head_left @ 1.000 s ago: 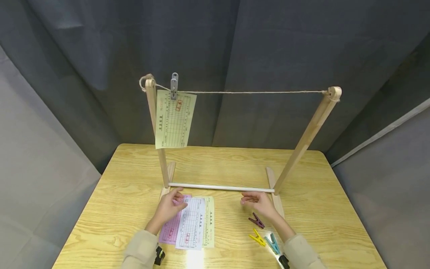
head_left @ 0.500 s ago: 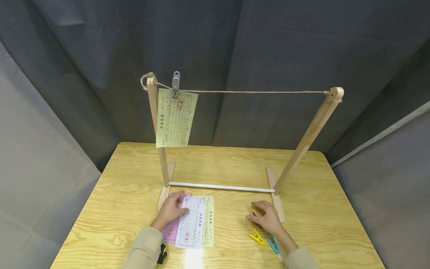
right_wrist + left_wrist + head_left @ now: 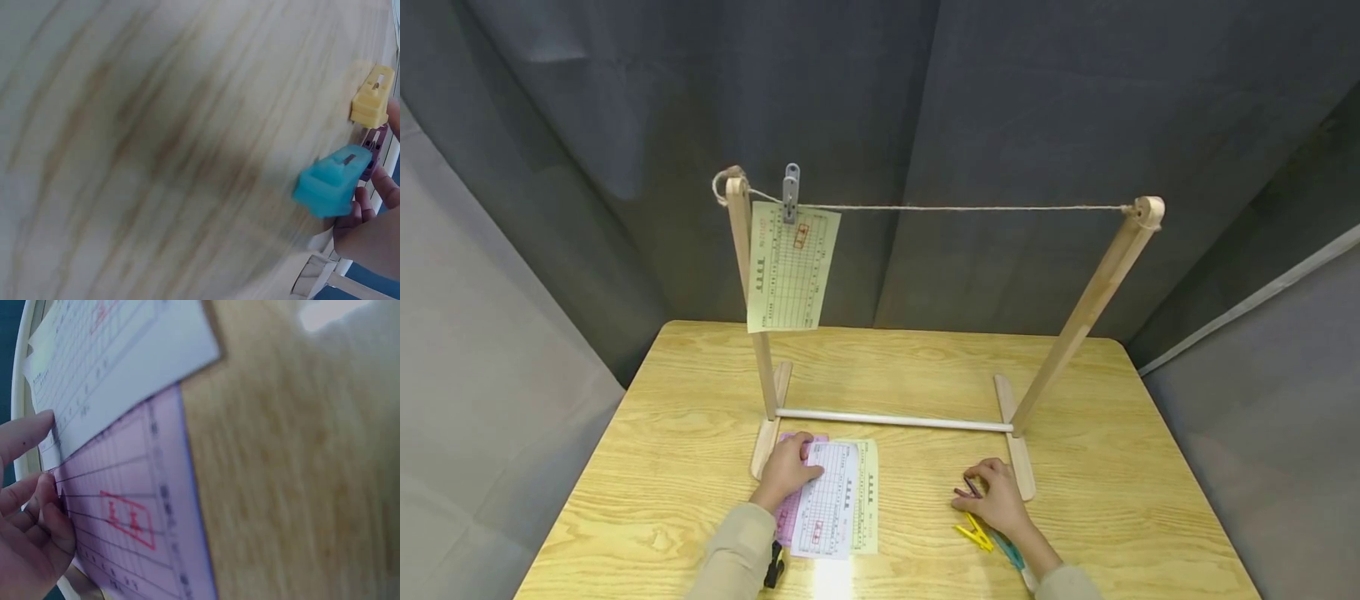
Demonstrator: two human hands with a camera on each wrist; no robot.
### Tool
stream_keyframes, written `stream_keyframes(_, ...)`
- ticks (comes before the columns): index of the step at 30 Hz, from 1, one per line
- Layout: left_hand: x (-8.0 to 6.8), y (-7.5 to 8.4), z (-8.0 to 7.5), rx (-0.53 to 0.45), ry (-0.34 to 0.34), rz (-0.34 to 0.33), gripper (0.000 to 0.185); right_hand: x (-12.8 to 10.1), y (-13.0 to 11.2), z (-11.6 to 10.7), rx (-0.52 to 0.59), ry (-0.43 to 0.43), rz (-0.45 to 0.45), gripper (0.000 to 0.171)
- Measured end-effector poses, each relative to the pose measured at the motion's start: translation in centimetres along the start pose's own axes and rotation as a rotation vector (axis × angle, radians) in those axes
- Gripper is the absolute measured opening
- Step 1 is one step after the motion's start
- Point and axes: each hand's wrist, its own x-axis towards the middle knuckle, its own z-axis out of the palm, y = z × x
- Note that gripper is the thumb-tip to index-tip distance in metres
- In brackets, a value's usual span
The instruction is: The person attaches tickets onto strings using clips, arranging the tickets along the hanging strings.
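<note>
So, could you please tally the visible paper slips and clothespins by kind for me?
Paper slips: 4 (hanging yellow slip, lower yellow slip, white slip, pink slip)
Clothespins: 4 (grey clothespin, purple clothespin, yellow clothespin, teal clothespin)
Total: 8

We have a pale wooden table (image 3: pixel 647 500), its grain running mostly crosswise and its far corners rounded. Behind it we see a dark grey curtain (image 3: pixel 1037 100) hanging in soft folds, with a seam (image 3: pixel 907 167) slanting slightly down to the table's far edge. Lighter grey cloth (image 3: pixel 467 333) flanks us on the left. On our right, a pale strip (image 3: pixel 1247 296) slopes above a grey panel (image 3: pixel 1262 400). A white glare (image 3: pixel 832 577) shines on the near tabletop.
</note>
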Motion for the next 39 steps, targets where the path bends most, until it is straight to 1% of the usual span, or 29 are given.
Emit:
stream_keyframes(3,0.0,0.1,0.1,0.017,0.006,-0.036,0.056,0.1,-0.1,0.1,-0.015,0.015,-0.016,0.038)
stream_keyframes(7,0.1,0.1,0.2,-0.004,0.015,-0.046,0.049,0.2,-0.1,0.2,-0.031,0.043,-0.032,0.032)
stream_keyframes(13,0.1,-0.2,0.4,-0.028,0.035,-0.024,0.036,0.2,0.0,0.4,-0.036,0.073,-0.052,0.026)
stream_keyframes(18,-0.1,-0.5,0.5,-0.044,0.055,0.002,0.029,0.1,-0.2,0.4,-0.018,0.056,-0.018,0.023)
stream_keyframes(23,0.0,-0.6,0.6,-0.051,0.068,0.035,0.026,0.2,-0.1,0.1,0.014,0.039,0.021,0.021)
stream_keyframes(26,0.0,-0.5,0.6,-0.054,0.074,0.038,0.027,0.4,-0.1,-0.3,0.046,0.047,0.059,0.022)
stream_keyframes(30,0.0,-0.4,0.6,-0.077,0.071,0.010,0.031,0.5,-0.4,-0.9,0.080,0.060,0.086,0.026)
stream_keyframes(33,-0.1,-0.3,0.6,-0.078,0.065,-0.016,0.037,0.4,-0.8,-1.2,0.093,0.065,0.093,0.026)
stream_keyframes(37,-0.1,-0.5,0.6,-0.064,0.059,-0.049,0.052,0.3,-1.3,-1.4,0.095,0.066,0.100,0.027)
stream_keyframes(39,-0.1,-0.6,0.6,-0.070,0.061,-0.052,0.052,0.3,-1.4,-1.4,0.102,0.065,0.102,0.026)
